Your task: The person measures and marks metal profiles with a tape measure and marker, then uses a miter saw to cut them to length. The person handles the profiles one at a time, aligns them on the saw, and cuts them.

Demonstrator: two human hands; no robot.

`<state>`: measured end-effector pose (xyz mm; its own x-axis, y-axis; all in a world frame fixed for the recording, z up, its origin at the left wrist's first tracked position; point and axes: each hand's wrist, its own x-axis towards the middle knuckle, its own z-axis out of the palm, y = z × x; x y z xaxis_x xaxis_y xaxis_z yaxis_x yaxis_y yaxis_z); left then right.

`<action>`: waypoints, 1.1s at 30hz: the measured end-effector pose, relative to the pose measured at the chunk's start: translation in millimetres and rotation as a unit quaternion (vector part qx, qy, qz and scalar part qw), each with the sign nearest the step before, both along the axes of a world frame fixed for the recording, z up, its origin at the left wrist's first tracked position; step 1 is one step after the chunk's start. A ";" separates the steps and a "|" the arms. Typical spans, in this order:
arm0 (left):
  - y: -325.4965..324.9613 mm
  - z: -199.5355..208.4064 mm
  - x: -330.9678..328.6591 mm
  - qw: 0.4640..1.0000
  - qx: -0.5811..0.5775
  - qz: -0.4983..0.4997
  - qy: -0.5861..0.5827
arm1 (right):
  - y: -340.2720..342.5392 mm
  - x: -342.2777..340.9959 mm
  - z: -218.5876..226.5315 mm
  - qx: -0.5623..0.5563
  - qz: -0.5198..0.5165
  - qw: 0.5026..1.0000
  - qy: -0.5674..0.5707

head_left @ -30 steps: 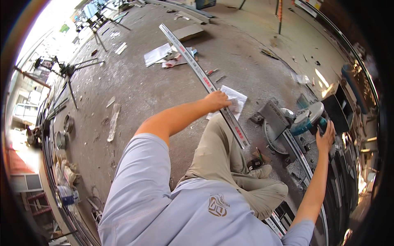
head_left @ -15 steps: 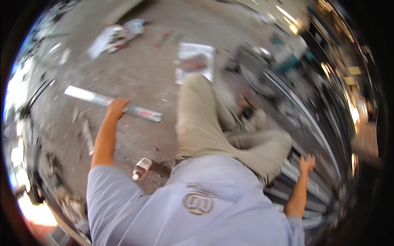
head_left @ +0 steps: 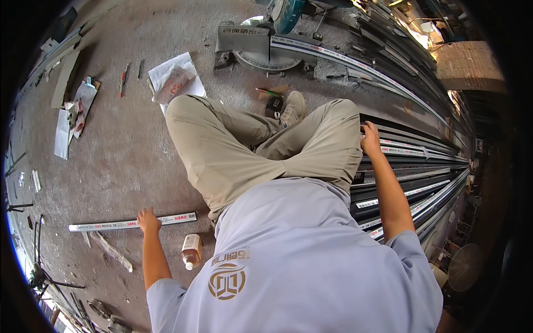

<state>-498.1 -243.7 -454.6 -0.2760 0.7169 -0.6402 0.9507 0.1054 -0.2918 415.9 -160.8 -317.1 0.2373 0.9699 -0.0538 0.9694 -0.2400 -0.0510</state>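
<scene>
Grey-brown floor (head_left: 127, 155) spreads around the seated person, scattered with scraps and tools. On it at the person's left is a strip (head_left: 176, 218), its long axis running left to right almost straight, the right end slightly farther forward and pointing at the trousers (head_left: 222, 144). The left hand (head_left: 149, 221) is closed over it, a little right of its middle; the right hand (head_left: 370, 139) is half curled beside the right knee, next to the bars (head_left: 408, 150), and whether it holds anything I cannot tell.

A bottle (head_left: 191, 248) sits just behind the strip's right end, near the shirt (head_left: 288, 244); a wrapper (head_left: 114, 252) lies behind its middle. Ahead are papers (head_left: 166, 69) and a saw (head_left: 241, 40), with a rail (head_left: 338, 55) running off rightward.

Bars crowd the right side. Wide floor lies between strip and papers; the gap to the trousers is narrow.
</scene>
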 end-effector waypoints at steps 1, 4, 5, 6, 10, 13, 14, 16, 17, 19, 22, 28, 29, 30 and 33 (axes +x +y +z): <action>7.3 -11.3 -0.2 0.992 0.102 0.037 -0.061 | 1.5 -0.9 -0.1 0.004 -0.017 1.000 0.013; 47.3 -9.0 38.2 0.940 0.259 0.116 -0.190 | 5.1 -0.9 -4.2 0.043 -0.020 0.997 0.057; 63.2 -1.1 56.5 0.916 0.302 0.126 -0.232 | 6.7 -3.5 -4.9 0.059 -0.018 0.994 0.090; 78.7 10.2 76.6 0.888 0.345 0.136 -0.272 | 10.2 -6.8 -4.1 0.076 -0.028 0.990 0.116; 125.8 79.4 172.6 0.741 0.384 0.226 -0.502 | 12.9 -29.0 15.1 0.095 -0.121 0.956 0.251; 126.2 156.5 244.0 0.695 0.361 0.185 -0.593 | 11.6 -43.2 19.6 0.141 -0.177 0.886 0.405; 120.4 185.6 260.6 0.719 0.367 0.126 -0.577 | 16.4 -63.6 38.1 0.147 -0.196 0.857 0.453; 110.3 205.3 286.8 0.755 0.395 -0.004 -0.523 | 15.0 -88.1 68.8 0.159 -0.239 0.792 0.539; 102.2 208.3 300.6 0.761 0.414 -0.029 -0.499 | 10.2 -82.2 66.7 0.184 -0.216 0.779 0.560; 93.4 216.6 309.8 0.761 0.429 -0.058 -0.483 | -0.8 -86.6 89.5 0.167 -0.165 0.781 0.579; 94.0 220.7 316.2 0.742 0.413 -0.074 -0.523 | -21.4 -89.2 124.1 0.163 -0.145 0.751 0.623; 99.9 227.7 327.8 0.715 0.399 -0.111 -0.563 | -38.1 -105.3 179.5 0.238 -0.226 0.746 0.579; 100.7 228.4 328.6 0.714 0.399 -0.113 -0.564 | -41.1 -96.2 173.7 0.240 -0.226 0.762 0.558; 101.9 229.5 329.3 0.712 0.402 -0.115 -0.564 | -42.1 -99.3 174.8 0.251 -0.227 0.764 0.549; 99.4 226.4 323.1 0.713 0.391 -0.104 -0.572 | -50.6 -117.7 169.5 0.278 -0.227 0.775 0.520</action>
